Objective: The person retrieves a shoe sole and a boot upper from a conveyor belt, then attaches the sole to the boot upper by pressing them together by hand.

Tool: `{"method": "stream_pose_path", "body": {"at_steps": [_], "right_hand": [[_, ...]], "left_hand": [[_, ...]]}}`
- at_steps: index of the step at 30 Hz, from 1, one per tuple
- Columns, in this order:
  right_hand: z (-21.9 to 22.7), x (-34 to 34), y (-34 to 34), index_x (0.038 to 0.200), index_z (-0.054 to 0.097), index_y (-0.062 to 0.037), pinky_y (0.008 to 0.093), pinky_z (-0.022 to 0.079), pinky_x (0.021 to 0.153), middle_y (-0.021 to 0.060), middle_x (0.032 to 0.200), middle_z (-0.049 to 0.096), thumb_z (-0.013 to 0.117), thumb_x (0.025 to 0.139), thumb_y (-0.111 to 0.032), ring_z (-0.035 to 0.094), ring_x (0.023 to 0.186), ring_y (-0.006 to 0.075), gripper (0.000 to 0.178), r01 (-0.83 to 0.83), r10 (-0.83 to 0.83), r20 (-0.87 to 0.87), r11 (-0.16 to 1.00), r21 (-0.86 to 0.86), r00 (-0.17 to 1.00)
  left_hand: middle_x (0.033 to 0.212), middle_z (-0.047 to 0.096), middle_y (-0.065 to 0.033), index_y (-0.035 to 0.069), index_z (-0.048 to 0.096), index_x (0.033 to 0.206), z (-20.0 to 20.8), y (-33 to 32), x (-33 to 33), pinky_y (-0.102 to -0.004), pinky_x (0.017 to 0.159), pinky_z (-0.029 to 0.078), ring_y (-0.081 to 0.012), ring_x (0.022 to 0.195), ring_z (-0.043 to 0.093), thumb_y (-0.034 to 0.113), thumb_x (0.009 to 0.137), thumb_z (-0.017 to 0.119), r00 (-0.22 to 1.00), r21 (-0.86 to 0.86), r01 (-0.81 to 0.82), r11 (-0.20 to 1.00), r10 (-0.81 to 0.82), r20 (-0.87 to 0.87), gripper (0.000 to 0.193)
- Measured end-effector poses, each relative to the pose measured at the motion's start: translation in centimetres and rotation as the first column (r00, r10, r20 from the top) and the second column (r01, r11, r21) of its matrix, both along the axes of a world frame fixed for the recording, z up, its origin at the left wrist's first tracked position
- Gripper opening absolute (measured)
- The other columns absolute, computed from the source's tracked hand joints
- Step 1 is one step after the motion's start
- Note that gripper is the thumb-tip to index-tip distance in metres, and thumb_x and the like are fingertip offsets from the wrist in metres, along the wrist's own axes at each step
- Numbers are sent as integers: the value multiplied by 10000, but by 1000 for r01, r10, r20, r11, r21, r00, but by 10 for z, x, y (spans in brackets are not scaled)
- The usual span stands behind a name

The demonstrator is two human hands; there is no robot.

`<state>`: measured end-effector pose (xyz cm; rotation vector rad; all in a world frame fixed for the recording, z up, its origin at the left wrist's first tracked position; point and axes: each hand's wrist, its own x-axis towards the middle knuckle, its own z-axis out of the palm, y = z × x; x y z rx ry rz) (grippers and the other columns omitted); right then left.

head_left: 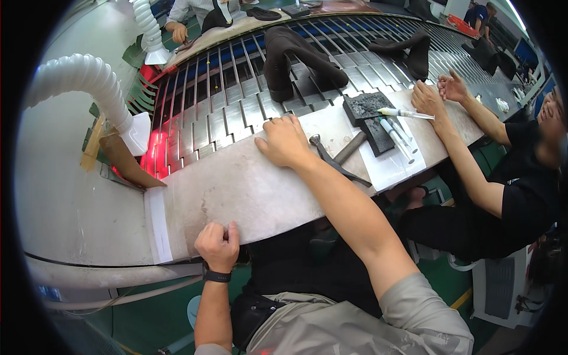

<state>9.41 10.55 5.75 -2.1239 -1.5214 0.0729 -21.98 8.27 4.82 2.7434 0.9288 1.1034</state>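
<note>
My left hand [216,247], with a dark band on its wrist, is closed in a loose fist at the bench's front edge; nothing shows in it. My right hand [288,142] lies at the far edge of the pale bench [248,195], thumb apart and fingers over the edge beside the metal conveyor. It holds nothing that I can see. Just right of it rests a hammer [350,148], its long metal head [331,160] pointing toward the front edge. Beyond the hammer are two rough black blocks [364,106], with several syringes [397,137] on and beside them.
Black boots [277,62] lie on the slatted conveyor [236,103]. White paper [393,168] lies under the blocks. At the right sits a co-worker in black, hands [431,102] over the bench. White ribbed hoses [89,77] hang at left; another person [198,12] works across the conveyor.
</note>
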Motion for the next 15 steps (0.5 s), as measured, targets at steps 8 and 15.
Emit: {"method": "stream_pose_path", "body": {"at_steps": [8, 15], "right_hand": [[1, -1, -1, 1301, 721, 7, 530, 284, 1306, 195, 1338, 705, 620, 1049, -455, 586, 1367, 348, 536, -9, 10, 25, 1000, -30, 1000], [-6, -1, -1, 1264, 745, 12, 551, 284, 1302, 202, 1313, 720, 639, 1032, -438, 592, 1362, 351, 517, 7, -8, 27, 998, 63, 1000]], "left_hand": [[647, 513, -110, 76, 492, 674, -1, 1, -3, -480, 542, 397, -360, 582, 538, 90, 865, 811, 1000, -2, -7, 1000, 7, -10, 371], [638, 509, -113, 78, 497, 678, -1, 1, -2, -480, 537, 392, -362, 575, 535, 92, 870, 811, 1000, 2, -5, 1000, 5, -9, 368]]}}
